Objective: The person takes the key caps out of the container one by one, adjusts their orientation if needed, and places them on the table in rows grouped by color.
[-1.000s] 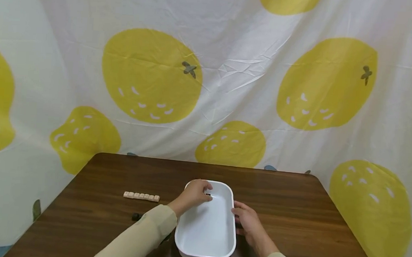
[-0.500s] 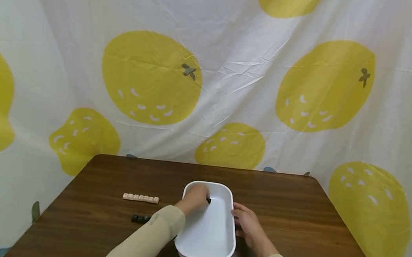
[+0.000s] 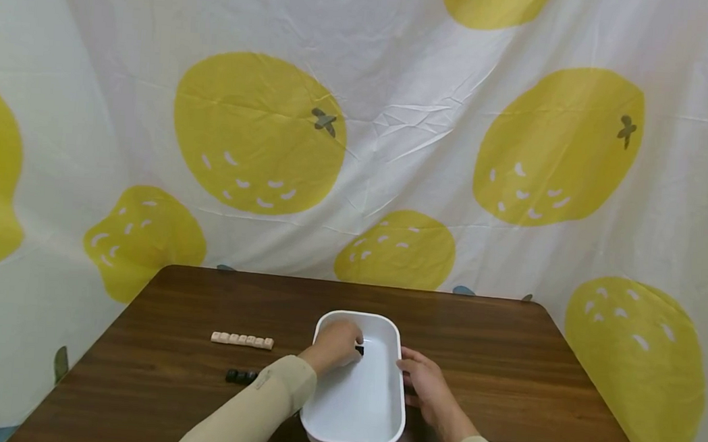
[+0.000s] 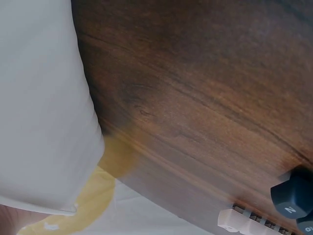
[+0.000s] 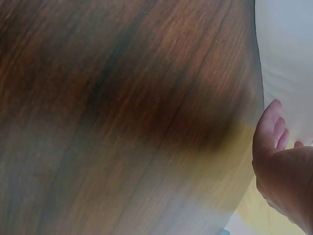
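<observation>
A white rectangular tray point(image 3: 355, 403) stands lengthwise before me. My left hand point(image 3: 335, 345) reaches over its left rim, down inside near the far end. Its thumb and fingertips pinch a black keycap point(image 3: 359, 350) close over the tray floor. The right hand point(image 3: 432, 388) rests against the tray's right side, thumb at the rim and fingers extended along the outer wall. In the right wrist view those fingers point(image 5: 266, 125) lie by the white wall. The left wrist view has the left hand almost wholly hidden behind the tray's wall point(image 4: 39, 112).
Left of the tray, a row of beige keycaps point(image 3: 242, 340) lies on the dark wooden table point(image 3: 503, 365). Nearer me is a row of black keycaps point(image 3: 241, 376), partly covered by the left sleeve; one reads N. A lemon-print cloth point(image 3: 395, 142) hangs behind the table.
My left hand has lowered from above the rim into the tray with the black keycap, then drawn slightly nearer me. More of the black row shows. The right hand has stayed at the tray's side.
</observation>
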The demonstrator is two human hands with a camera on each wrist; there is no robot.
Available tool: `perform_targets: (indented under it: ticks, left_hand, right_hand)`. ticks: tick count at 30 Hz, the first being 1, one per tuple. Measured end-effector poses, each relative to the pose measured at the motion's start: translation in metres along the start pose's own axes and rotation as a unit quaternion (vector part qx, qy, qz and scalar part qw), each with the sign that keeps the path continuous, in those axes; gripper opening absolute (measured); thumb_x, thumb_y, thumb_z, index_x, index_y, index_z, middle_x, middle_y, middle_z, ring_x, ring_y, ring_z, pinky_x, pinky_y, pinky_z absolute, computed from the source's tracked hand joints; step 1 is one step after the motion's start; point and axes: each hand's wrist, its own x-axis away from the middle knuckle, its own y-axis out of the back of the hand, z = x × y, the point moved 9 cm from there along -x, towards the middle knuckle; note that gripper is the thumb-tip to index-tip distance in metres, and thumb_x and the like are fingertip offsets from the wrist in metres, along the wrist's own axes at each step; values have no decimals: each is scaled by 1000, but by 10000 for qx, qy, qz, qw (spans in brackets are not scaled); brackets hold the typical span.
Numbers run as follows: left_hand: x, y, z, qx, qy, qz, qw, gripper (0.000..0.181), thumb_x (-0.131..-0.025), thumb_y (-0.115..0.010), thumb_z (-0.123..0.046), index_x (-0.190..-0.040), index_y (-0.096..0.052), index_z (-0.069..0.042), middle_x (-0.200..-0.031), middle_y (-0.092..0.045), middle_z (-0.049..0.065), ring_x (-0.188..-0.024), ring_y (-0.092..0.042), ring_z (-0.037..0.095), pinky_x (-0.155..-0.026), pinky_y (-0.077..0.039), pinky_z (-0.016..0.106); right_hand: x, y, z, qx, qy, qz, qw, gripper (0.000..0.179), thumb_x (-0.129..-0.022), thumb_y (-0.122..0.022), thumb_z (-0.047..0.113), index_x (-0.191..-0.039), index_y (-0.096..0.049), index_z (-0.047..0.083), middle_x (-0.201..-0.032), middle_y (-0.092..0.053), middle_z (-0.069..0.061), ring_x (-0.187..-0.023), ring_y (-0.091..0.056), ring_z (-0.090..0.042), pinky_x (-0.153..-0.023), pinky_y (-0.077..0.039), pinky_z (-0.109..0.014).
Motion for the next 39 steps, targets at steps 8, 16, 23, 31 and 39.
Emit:
perform_targets:
  ticks: [8,16,23,31,39]
  left_hand:
    - [0,1,-1,271,-235,-141,9993,9,-74,-80,-10,-81,-75,-8,-77,-67,-1,-75,-57,15,-75,-47,29]
    - [-2,11,-3,1152,-576,-330,9911,11,-75,-77,-8,-83,-71,-5,-70,-63,-2,-65,-55,10,-62,-45,24]
    - [7,22,-5,1960,-581,-296,9784,15,-73,-78,-2,-83,-67,-5,-65,-62,-5,-58,-54,3,-58,-44,21]
    - [13,30,1,2351,-405,-438,9701,13,-79,-74,-2,-91,-71,-5,-70,-63,-1,-60,-55,6,-58,-44,23]
    - [17,30,7,3034,-5,-282,9524,10,-86,-74,-7,-97,-71,-6,-74,-67,6,-57,-61,13,-53,-45,24]
  right_hand:
    - [0,-1,0,57,-17,7,10000,47,-95,-54,16,-140,-52,0,-107,-67,-15,-90,-65,-24,-67,-52,-39]
    - [-1,-1,0,51,5,-8,10000,47,-94,-55,15,-139,-52,0,-107,-67,-14,-89,-65,-23,-66,-52,-38]
    - [-1,0,1,55,18,-10,10000,46,-95,-54,15,-139,-52,0,-102,-68,-12,-87,-66,-22,-65,-52,-38]
    - [-1,0,0,28,14,12,10000,47,-95,-54,15,-139,-52,0,-103,-68,-14,-86,-66,-22,-65,-52,-38]
    - [0,-1,1,39,-2,28,10000,47,-96,-53,15,-140,-51,-1,-107,-67,-17,-87,-66,-23,-66,-53,-39]
